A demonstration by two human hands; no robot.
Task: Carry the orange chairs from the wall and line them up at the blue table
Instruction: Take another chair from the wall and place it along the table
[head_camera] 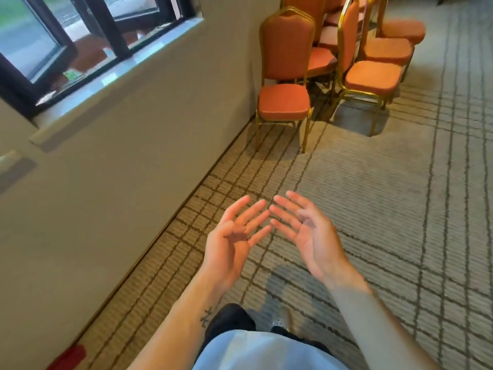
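The orange chairs (pixel 333 60) stand bunched together by the wall (pixel 128 145) at one o'clock, on the striped carpet (pixel 386 196). Well apart from them, the left hand (pixel 230 241) and right hand (pixel 306 231) are spread out, palms up, holding nothing.

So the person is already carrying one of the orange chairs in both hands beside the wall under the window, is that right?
Not quite. In the head view the left hand and the right hand are open and empty, palms up. The orange chairs stand on the carpet ahead, beside the wall under the window.
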